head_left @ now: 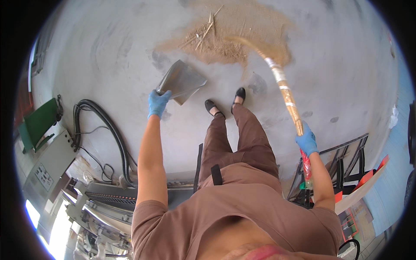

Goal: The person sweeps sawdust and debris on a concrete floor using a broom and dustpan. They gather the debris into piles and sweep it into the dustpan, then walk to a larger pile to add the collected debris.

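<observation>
My left hand [158, 103], in a blue glove, is closed on the edge of a grey sheet-metal dustpan [184, 79], held tilted in front of my feet. My right hand [307, 139], gloved in blue too, grips a long straw broom [286, 93] by its handle, which is bound with white bands and has a red wrap at the near end. The broom's curved tip is smeared by motion and reaches the sawdust heap [268, 26] on the floor. Several thin wood splinters [209, 29] lie in the heap's left part.
My black shoes [211, 106] stand on the grey concrete floor [117, 47]. At the left are thick black hoses [115, 125], a grey control box [48, 171] and a green panel [38, 125]. A dark metal frame [342, 162] stands at the right beside a blue wall [388, 190].
</observation>
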The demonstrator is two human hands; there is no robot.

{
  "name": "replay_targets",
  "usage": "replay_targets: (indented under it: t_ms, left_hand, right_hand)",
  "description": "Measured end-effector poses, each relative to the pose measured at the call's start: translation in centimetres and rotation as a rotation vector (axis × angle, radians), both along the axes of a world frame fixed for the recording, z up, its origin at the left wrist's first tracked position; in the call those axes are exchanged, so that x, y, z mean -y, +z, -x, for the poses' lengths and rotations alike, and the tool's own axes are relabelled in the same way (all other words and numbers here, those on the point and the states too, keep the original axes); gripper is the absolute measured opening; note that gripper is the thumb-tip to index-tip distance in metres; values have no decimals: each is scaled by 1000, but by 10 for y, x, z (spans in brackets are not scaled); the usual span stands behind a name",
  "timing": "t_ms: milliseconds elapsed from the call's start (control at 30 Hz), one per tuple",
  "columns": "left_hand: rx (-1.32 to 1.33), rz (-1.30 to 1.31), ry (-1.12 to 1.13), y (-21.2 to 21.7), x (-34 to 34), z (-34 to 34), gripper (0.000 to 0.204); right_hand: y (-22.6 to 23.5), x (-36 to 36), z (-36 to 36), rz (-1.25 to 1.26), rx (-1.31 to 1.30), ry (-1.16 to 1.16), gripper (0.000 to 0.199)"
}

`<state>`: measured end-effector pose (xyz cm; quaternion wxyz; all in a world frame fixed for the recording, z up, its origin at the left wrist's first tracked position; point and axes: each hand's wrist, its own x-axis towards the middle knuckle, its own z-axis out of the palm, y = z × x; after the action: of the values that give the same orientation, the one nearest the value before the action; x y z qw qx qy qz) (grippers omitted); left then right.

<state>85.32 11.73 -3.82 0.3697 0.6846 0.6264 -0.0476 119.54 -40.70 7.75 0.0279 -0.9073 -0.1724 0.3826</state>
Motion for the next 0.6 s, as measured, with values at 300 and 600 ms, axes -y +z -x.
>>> replay_targets:
  t_ms: [300,600]
  left_hand:
    - [133,254,202,-39,-29,-63,37]
    - [212,312,258,-53,-9,-100,33]
  right_hand:
    - [-170,-29,-94,-344,-209,-861,43]
    - [-283,-142,-112,-542,-538,-1137,21]
